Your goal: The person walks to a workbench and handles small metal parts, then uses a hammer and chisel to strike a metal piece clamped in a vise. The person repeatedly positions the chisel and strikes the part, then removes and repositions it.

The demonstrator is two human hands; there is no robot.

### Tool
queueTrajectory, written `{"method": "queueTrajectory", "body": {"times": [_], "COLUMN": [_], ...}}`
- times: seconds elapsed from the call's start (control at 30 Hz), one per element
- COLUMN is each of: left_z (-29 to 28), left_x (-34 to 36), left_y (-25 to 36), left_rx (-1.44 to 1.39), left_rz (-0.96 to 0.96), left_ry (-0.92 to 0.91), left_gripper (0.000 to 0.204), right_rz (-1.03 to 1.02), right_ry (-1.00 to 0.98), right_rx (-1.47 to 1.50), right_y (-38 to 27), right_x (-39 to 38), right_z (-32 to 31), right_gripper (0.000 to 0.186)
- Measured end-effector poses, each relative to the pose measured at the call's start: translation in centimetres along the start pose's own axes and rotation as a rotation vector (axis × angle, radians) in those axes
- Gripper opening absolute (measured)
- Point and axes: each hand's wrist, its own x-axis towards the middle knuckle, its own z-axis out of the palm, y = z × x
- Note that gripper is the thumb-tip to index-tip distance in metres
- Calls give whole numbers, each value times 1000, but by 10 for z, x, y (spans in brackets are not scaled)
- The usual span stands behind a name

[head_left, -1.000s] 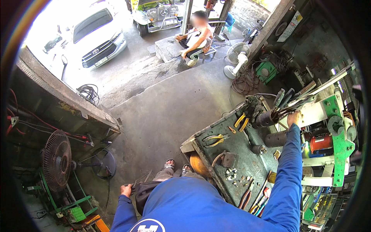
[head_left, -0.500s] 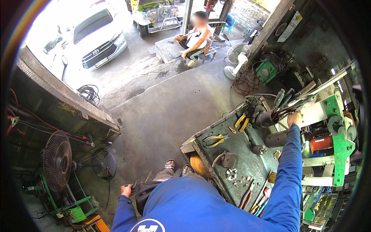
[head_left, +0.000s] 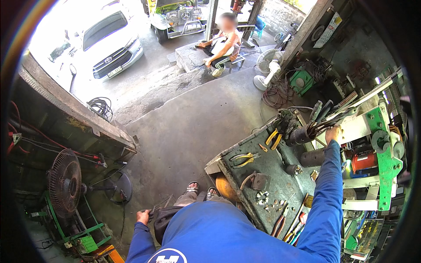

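Observation:
My right hand [head_left: 333, 133] reaches up over the grey metal workbench [head_left: 245, 173] to a dark cylindrical tool holder [head_left: 302, 136] full of long tools; its fingers rest on the tool handles, and whether they grip one I cannot tell. My left hand [head_left: 143, 216] hangs low by my hip, closed around a small dark tool. Yellow-handled pliers [head_left: 275, 138] and a second pair [head_left: 244, 159] lie on the bench. Small nuts and bits [head_left: 265, 198] are scattered near the front.
A green and white machine frame [head_left: 381, 149] stands at right. A rusty floor fan [head_left: 65, 183] is at left, a white fan [head_left: 268, 65] farther off. A seated person [head_left: 221, 41] and a white car [head_left: 109, 41] are in the distance. Cable coils [head_left: 101, 106] lie on the concrete floor.

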Motion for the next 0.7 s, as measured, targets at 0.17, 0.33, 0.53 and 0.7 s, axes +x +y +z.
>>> {"method": "queueTrajectory", "body": {"times": [0.17,0.33,0.53,0.7], "left_z": [-3,-5,-5,-8], "left_x": [5,-4,5,8], "left_y": [3,13,11,-2], "left_rx": [290,79,-74,116], "left_rz": [124,48,-29,217], "left_ry": [104,-22,-89,51], "left_gripper": [30,30,30,36], "right_rz": [-9,-43,-107,-153], "right_ry": [-12,-38,-50,-106], "right_rx": [27,-2,-120,-335], "right_y": [-5,-10,-6,-20], "right_x": [-6,-9,-4,10], "right_z": [-14,-24,-17,22], "right_gripper": [45,45,42,33]}}
